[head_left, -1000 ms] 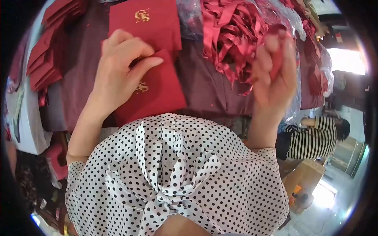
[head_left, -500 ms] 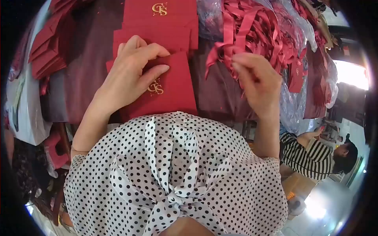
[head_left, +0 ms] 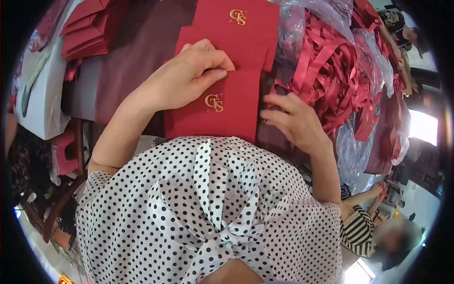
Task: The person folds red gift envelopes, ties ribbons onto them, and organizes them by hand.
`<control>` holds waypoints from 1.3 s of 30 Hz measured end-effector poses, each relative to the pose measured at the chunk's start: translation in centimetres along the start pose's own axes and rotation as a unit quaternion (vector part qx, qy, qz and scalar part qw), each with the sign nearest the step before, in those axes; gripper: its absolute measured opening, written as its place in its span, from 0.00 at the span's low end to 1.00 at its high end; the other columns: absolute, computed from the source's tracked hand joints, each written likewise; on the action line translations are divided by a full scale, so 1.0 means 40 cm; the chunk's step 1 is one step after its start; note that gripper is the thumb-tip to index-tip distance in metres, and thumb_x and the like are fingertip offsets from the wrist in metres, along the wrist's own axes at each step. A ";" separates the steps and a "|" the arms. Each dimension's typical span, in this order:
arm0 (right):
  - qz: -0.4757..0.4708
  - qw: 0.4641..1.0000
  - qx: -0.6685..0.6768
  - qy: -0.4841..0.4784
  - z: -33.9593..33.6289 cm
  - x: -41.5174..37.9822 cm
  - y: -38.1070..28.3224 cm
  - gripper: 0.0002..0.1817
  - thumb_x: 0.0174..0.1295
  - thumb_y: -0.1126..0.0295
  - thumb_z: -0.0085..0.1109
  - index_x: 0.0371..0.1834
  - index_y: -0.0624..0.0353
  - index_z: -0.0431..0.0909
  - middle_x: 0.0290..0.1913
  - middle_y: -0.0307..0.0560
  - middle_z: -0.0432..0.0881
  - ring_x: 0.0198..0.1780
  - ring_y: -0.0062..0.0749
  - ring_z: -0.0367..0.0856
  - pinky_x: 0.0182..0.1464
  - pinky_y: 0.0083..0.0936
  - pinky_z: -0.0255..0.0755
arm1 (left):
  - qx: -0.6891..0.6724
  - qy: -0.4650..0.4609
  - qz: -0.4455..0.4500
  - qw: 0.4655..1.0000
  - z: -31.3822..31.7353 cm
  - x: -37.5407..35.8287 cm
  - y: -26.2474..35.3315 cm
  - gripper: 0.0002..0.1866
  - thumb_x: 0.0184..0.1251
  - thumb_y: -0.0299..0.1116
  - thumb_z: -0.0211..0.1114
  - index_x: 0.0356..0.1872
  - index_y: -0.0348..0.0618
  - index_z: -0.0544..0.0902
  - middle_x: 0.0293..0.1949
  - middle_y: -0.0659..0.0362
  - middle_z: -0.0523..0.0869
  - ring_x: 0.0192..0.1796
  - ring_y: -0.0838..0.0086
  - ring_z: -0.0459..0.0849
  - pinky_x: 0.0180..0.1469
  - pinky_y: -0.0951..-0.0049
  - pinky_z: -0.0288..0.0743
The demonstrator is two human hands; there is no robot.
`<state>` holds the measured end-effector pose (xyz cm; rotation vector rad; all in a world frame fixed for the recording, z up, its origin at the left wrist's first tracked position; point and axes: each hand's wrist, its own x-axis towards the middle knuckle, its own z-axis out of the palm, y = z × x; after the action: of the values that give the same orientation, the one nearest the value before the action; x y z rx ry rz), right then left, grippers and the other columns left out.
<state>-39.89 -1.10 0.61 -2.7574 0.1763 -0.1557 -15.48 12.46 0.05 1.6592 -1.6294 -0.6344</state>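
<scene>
A flat red paper bag [head_left: 236, 116] with gold "GTS"-like lettering lies in front of me, close to my body. My left hand [head_left: 189, 75] is closed at its upper edge, thumb and forefinger pinching the paper. Beyond it, more red bags [head_left: 255, 42] overlap in a stack, one showing the same gold letters. Just right of the front bag is my right hand [head_left: 298, 120], its thumb and fingers apart, and I see nothing held between them. A tangled pile of red satin ribbons [head_left: 326, 71] lies above and right of that hand.
More folded red bags [head_left: 90, 31] are stacked at the upper left, beside a white surface [head_left: 45, 94]. Clear plastic [head_left: 357, 146] surrounds the ribbons, and a small red bag [head_left: 366, 120] lies on it. A person in a striped top [head_left: 362, 232] sits at the lower right.
My right hand has moved from the edge of the ribbon pile down and left toward the front bag, its fingers spreading. My left hand keeps its grip. The whole view has shifted.
</scene>
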 end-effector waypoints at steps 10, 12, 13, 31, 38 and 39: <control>-0.040 0.994 0.062 0.082 0.060 -0.026 -0.018 0.08 0.51 0.79 0.62 0.36 0.61 0.80 0.39 0.47 0.82 0.35 0.39 0.79 0.38 0.27 0.73 | -0.016 -0.058 0.029 0.998 -0.024 0.004 -0.010 0.07 0.60 0.27 0.64 0.36 0.37 0.78 0.33 0.59 0.76 0.41 0.70 0.71 0.44 0.73 0.67; 0.061 0.966 0.174 0.179 0.022 -0.007 -0.065 0.12 0.53 0.80 0.62 0.41 0.58 0.82 0.36 0.47 0.82 0.36 0.35 0.81 0.37 0.24 0.74 | 0.000 -0.042 0.033 0.999 -0.017 0.002 -0.003 0.08 0.60 0.28 0.65 0.36 0.37 0.77 0.33 0.59 0.75 0.41 0.70 0.71 0.44 0.74 0.66; 0.056 0.961 0.178 0.202 0.000 0.016 -0.096 0.11 0.56 0.81 0.62 0.42 0.59 0.83 0.33 0.49 0.81 0.32 0.33 0.82 0.34 0.22 0.74 | 0.016 -0.029 0.039 0.999 -0.011 0.002 0.002 0.09 0.59 0.29 0.66 0.35 0.37 0.76 0.33 0.59 0.75 0.40 0.70 0.70 0.44 0.74 0.65; 0.127 0.920 0.204 0.310 0.027 0.168 -0.129 0.04 0.57 0.77 0.63 0.35 0.62 0.80 0.30 0.45 0.79 0.27 0.26 0.78 0.29 0.21 0.71 | -0.404 -0.089 -0.107 0.904 -0.039 0.045 -0.021 0.07 0.65 0.32 0.64 0.34 0.41 0.77 0.31 0.73 0.74 0.36 0.92 0.68 0.41 0.88 0.63; 0.119 0.935 0.169 0.290 0.028 0.186 -0.132 0.04 0.57 0.77 0.63 0.35 0.62 0.80 0.30 0.46 0.79 0.27 0.28 0.78 0.30 0.22 0.71 | -0.428 -0.080 -0.113 0.893 -0.043 0.048 -0.014 0.09 0.70 0.35 0.59 0.35 0.41 0.77 0.31 0.74 0.74 0.36 0.92 0.68 0.40 0.88 0.63; 0.117 0.935 0.169 0.288 0.029 0.189 -0.132 0.04 0.57 0.77 0.63 0.35 0.62 0.80 0.30 0.46 0.79 0.27 0.28 0.78 0.30 0.22 0.71 | -0.418 -0.078 -0.112 0.898 -0.040 0.049 -0.018 0.08 0.70 0.35 0.59 0.35 0.41 0.77 0.31 0.74 0.74 0.36 0.92 0.68 0.40 0.88 0.63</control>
<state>-31.76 3.13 2.13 -2.2545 0.5702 -0.8438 -13.64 10.74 0.76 1.1535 -1.0104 -1.3833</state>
